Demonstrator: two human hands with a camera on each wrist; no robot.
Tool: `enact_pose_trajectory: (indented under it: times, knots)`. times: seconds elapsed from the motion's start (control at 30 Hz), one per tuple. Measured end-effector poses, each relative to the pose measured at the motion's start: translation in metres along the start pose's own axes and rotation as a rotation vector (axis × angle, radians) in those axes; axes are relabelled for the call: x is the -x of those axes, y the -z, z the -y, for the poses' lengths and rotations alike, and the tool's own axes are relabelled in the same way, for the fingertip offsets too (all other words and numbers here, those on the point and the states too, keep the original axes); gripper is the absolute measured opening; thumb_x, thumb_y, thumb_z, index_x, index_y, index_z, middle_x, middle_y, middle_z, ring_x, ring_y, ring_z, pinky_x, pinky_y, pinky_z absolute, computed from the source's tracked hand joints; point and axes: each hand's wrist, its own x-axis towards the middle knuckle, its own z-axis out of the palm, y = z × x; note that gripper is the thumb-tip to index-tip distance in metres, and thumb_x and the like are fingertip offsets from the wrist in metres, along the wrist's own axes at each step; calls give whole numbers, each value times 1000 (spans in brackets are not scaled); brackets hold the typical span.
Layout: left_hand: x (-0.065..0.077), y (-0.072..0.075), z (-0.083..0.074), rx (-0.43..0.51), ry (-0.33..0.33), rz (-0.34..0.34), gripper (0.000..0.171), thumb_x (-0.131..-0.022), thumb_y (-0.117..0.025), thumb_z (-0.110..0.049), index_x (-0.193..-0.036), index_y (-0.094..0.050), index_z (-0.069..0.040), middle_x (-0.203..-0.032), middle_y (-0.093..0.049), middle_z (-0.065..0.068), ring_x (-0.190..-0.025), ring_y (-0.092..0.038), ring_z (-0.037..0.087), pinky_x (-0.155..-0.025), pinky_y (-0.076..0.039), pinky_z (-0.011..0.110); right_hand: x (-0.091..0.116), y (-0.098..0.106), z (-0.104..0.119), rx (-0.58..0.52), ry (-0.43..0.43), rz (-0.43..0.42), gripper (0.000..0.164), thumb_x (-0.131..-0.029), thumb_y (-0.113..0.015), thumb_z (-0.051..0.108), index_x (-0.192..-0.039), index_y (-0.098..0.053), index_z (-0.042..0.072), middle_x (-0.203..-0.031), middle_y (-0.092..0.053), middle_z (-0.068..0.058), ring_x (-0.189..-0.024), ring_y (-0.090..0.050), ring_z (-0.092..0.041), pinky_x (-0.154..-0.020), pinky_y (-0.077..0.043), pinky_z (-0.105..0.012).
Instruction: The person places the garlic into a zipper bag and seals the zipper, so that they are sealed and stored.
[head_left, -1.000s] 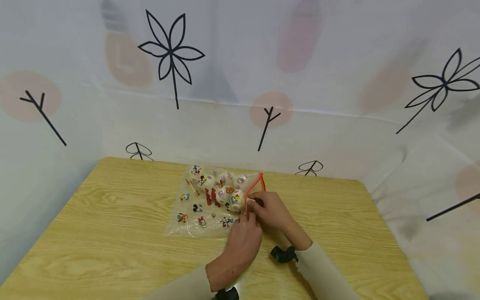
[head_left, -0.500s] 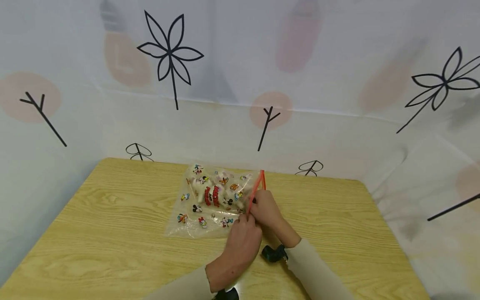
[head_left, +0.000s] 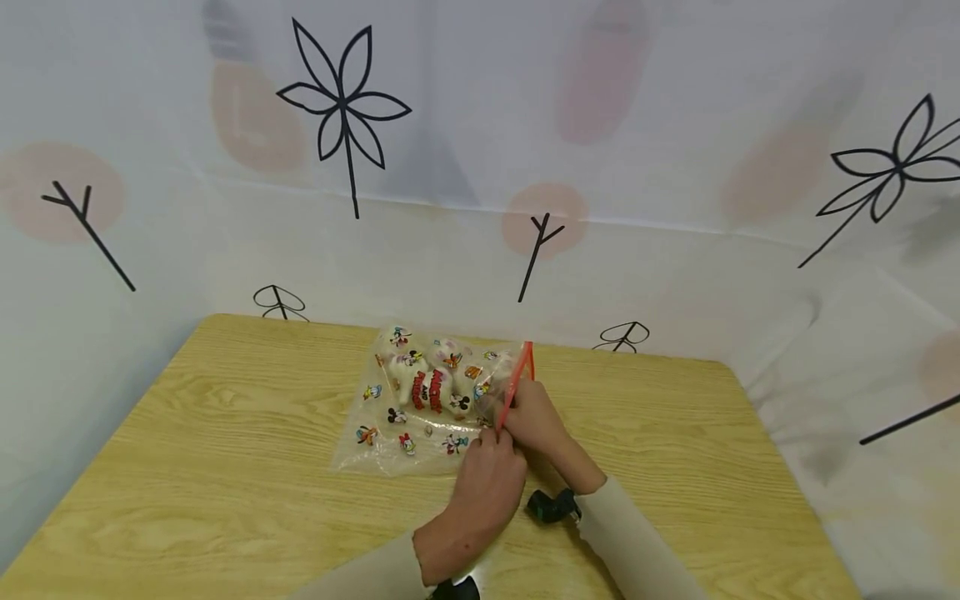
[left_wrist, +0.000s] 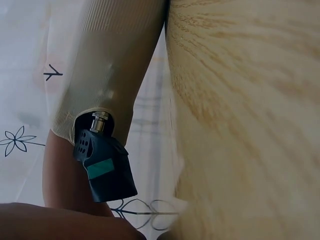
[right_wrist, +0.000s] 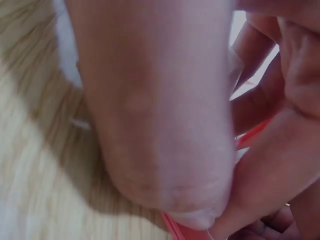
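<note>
A clear zip bag [head_left: 382, 454] printed with colourful cartoon characters lies on the table, its red zip strip [head_left: 514, 379] facing right. Inside it is a pale, lumpy, rounded thing [head_left: 405, 383], partly masked by the print. My left hand [head_left: 491, 483] pinches the bag's near corner at the lower end of the strip. Right beside it, my right hand [head_left: 534, 421] grips the mouth edge along the strip, fingertips hidden behind the plastic. In the right wrist view a large thumb [right_wrist: 165, 115] presses near the red strip [right_wrist: 172, 226]. The left wrist view shows mostly a sleeve and the tabletop.
The wood-grain table [head_left: 225, 467] ends at a white patterned cloth [head_left: 450, 267] behind and at both sides. A dark wrist camera [head_left: 551, 506] hangs below the right wrist, and another [head_left: 456, 588] sits under the left.
My right hand has shifted a little left and closed in on the strip, which now stands straighter. The pale thing inside has moved deeper into the bag, leftward. My left hand has stayed put.
</note>
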Motion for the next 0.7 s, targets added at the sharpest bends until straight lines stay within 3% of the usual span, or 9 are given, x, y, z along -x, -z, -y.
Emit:
enact_pose_trajectory:
  times: [0.17, 0.4, 0.7]
  knots:
    - [0, 2, 1, 4, -9, 10, 16, -96, -72, -24, -86, -81, -16, -86, -65, 3, -74, -56, 18, -59, -51, 29, 2, 3, -1, -16, -10, 4, 15, -94, -75, 12, -81, -79, 17, -81, -76, 6, -73, -68, -9, -71, -55, -30]
    - [1, 3, 2, 26, -5, 5, 16, -96, -72, -24, -85, -80, -16, -89, -64, 3, -75, -56, 17, -58, -50, 28, 10, 7, -5, 31, -67, -29, 18, -91, -73, 11, -72, -71, 13, -62, -57, 6, -57, -47, -10, -55, -40, -26]
    - [0, 7, 4, 44, 4, 35, 14, -97, -72, -24, -93, -80, -14, -96, -64, 2, -73, -55, 16, -55, -49, 27, 30, 18, -10, -30, -86, -46, 12, -98, -70, 6, -92, -79, 10, -76, -71, 3, -63, -59, -8, -59, -49, -25]
